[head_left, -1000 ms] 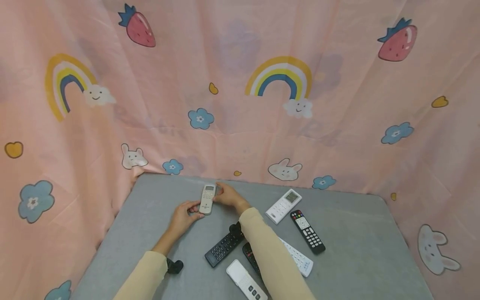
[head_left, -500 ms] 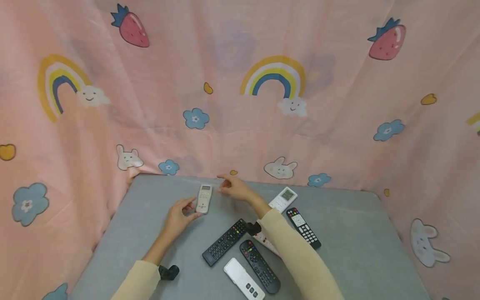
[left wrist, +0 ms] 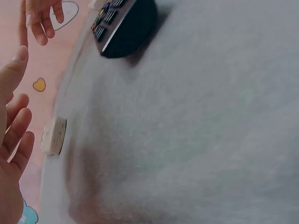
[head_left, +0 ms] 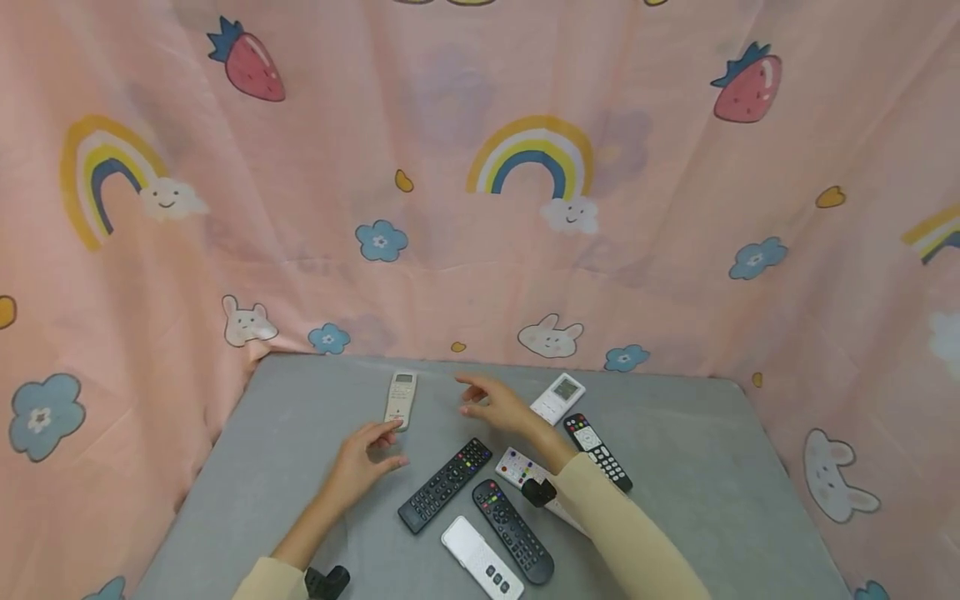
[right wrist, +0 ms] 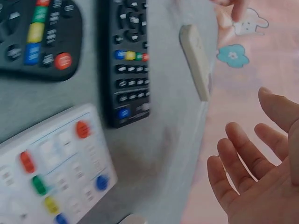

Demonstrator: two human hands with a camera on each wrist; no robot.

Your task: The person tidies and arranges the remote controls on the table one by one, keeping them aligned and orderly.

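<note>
A small cream air-conditioner remote (head_left: 401, 398) lies near the table's back edge, screen end away from me. My left hand (head_left: 367, 457) is just in front of it, thumb and fingers spread apart. Its fingertips overlap the remote's lower end in the head view, while a gap shows between them in the left wrist view. To the right of that remote my right hand (head_left: 498, 407) hovers with loosely bent fingers and nothing in them. In the right wrist view the same cream remote (right wrist: 196, 61) lies beyond the open palm (right wrist: 257, 175).
Nearer me lie a black remote (head_left: 445, 485), a rounded dark remote (head_left: 513, 532) and a white remote with few buttons (head_left: 482, 557). Under the right forearm is a white remote with coloured buttons (head_left: 517, 468). Further right are a white screen remote (head_left: 558, 397) and a black-and-white remote (head_left: 598, 450).
My right hand has let go of the cream remote and moved away to the right. The left hand has loosened its grip and drawn back towards me. The remote stays on the table.
</note>
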